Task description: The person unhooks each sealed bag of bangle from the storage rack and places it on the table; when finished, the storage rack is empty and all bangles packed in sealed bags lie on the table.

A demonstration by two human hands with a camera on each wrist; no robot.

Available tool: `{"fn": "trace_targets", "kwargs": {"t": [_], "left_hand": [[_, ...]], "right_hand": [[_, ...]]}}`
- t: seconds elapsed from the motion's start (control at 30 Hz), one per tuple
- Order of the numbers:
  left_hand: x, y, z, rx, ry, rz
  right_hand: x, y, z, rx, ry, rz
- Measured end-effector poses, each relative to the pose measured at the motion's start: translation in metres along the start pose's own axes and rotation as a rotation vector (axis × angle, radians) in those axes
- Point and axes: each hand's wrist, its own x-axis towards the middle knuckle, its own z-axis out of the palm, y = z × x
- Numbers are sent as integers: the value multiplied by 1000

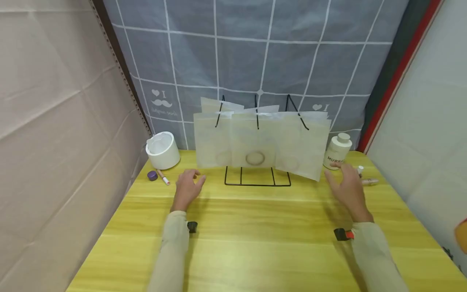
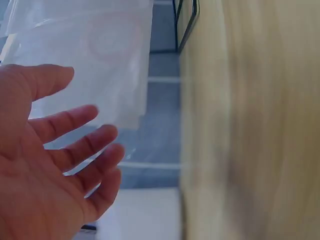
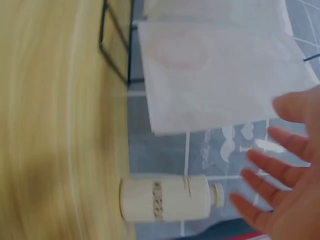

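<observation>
A black wire rack [image 1: 258, 185] stands at the back of the table with several translucent white bags [image 1: 303, 142] hanging from its hooks. A ring shape [image 1: 255, 158] shows faintly through the middle bag. My left hand [image 1: 187, 187] is held in front of the rack's left side, its fingers relaxed and holding nothing. In the left wrist view the palm faces the hanging bags [image 2: 95, 55]. Toward the right end of the rack, my right hand [image 1: 347, 190] is spread and holds nothing. A white bottle [image 1: 337, 151] with dark lettering stands just behind it.
A white round container [image 1: 163, 151] with a white liner sits at the back left. Near it lie a purple cap [image 1: 152, 175] and a small marker-like tube [image 1: 163, 177]. Another slim tube [image 1: 370, 181] lies right of my right hand. A grey checked cloth [image 1: 237, 56] hangs behind.
</observation>
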Motion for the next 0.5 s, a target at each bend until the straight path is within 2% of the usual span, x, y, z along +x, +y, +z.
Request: {"fn": "trace_targets", "kwargs": {"t": [0.1, 0.17, 0.27, 0.37, 0.5], "left_hand": [[6, -1, 21, -160, -104, -60], [11, -1, 36, -228, -174, -104], [18, 1, 55, -305, -250, -148], [27, 5, 70, -350, -285, -163], [39, 11, 79, -347, -298, -170]], "right_hand": [[12, -4, 3, 167, 113, 1], [20, -7, 5, 243, 138, 6], [30, -15, 8, 298, 143, 4], [35, -31, 10, 337, 156, 5], [37, -55, 10, 394, 186, -21]]}}
